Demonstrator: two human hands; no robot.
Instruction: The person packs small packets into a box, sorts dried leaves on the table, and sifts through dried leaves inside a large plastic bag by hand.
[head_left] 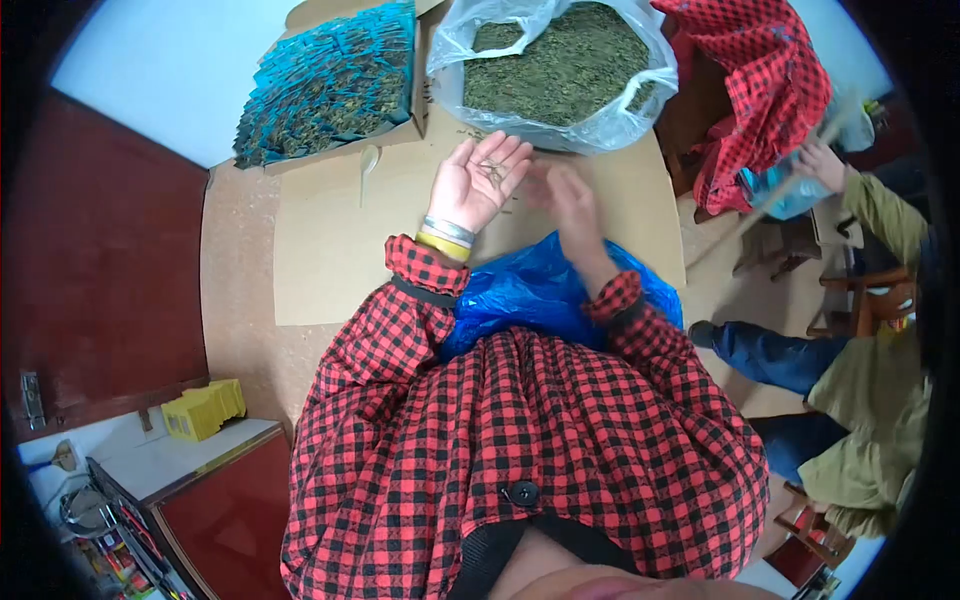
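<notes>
My left hand (474, 188) is palm up with its fingers apart, and a few small dried bits (494, 172) lie on its fingers. Just to the right, my right hand (566, 195) is raised and smeared by motion, so its fingers cannot be made out. Beyond both hands stands a clear plastic bag (448, 88) filled with dried green leaves (560, 70). At the upper left, a cardboard box (418, 105) holds many blue packets (330, 60) with leaf matter in and on them. A clear spoon (369, 170) lies on the cardboard sheet (335, 240).
Blue plastic (530, 290) lies between my forearms. At the right, another person (865, 390) holds a long stick (760, 210) near red checkered cloth (765, 90). Yellow packs (204, 410) sit on a cabinet (190, 460) at the lower left.
</notes>
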